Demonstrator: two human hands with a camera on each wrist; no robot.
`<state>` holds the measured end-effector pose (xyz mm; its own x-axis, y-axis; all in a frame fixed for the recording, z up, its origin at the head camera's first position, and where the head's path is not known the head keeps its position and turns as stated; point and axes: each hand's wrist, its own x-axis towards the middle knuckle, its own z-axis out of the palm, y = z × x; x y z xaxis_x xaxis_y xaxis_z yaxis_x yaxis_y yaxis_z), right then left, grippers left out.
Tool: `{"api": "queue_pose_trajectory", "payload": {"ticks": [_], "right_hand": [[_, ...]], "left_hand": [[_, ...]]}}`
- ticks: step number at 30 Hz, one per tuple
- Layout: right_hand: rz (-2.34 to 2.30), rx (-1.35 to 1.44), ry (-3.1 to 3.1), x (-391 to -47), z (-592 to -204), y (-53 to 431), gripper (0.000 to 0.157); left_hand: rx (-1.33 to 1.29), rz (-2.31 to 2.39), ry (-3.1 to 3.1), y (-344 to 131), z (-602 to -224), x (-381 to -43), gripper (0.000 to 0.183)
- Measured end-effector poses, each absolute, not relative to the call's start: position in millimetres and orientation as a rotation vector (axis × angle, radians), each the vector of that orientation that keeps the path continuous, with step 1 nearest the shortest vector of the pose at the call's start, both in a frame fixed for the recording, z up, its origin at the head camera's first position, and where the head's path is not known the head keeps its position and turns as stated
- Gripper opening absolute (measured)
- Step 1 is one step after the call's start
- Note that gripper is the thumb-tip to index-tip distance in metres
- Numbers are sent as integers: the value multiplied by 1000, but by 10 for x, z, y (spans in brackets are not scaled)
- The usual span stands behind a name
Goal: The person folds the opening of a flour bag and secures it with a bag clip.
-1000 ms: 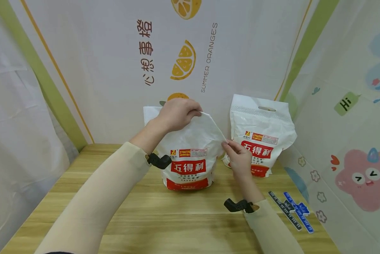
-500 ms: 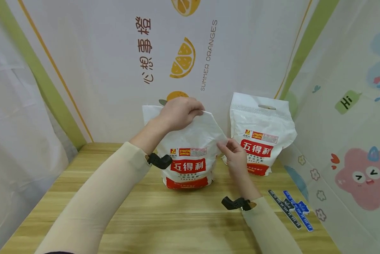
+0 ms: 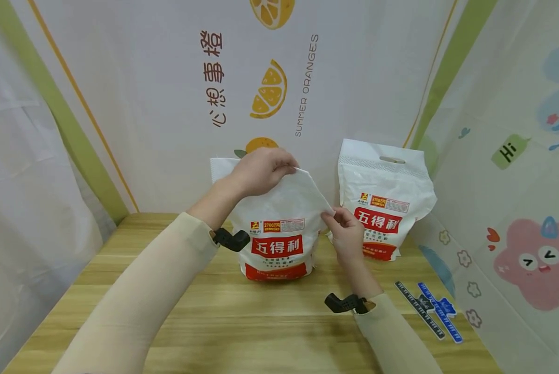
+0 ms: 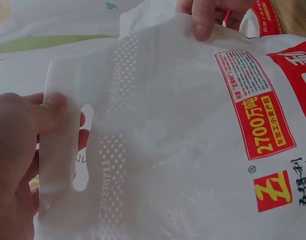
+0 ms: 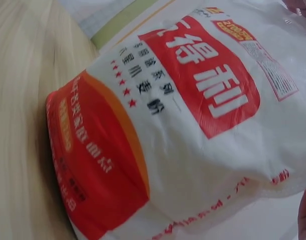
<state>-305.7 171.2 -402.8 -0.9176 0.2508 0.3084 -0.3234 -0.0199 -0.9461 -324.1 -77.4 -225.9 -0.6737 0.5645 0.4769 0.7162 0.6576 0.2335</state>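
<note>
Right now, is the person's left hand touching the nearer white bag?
Touching. The left wrist view shows the left hand gripping the nearer white bag by its top, thumb on the printed side, fingers visible through the handle slot.

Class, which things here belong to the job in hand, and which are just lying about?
In the job: held white bag; left hand, gripping its handle; right hand, pinching its edge.

Apparently lying about, in neither hand: second white bag; black strip; blue strip.
</note>
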Motion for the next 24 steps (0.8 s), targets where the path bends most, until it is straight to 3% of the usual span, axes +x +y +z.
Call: {"api": "queue_pose_trajectory", "payload": {"ticks": [11,19,24], "right_hand": [[2096,228,-1805,-2942,-4092,1870,27],[2062,281,-1821,-2966,-4108,1868,17],[2006,268,-1929,-2990,-4112,1839,21]], "left_hand": [[-1237,-741,-2524,-817,-2273,-3198,28],[-1192,-567,-2508,-754,-2323,-3198,33],[-1143,-386,-2488,-732,-2362,-3203,27]]}}
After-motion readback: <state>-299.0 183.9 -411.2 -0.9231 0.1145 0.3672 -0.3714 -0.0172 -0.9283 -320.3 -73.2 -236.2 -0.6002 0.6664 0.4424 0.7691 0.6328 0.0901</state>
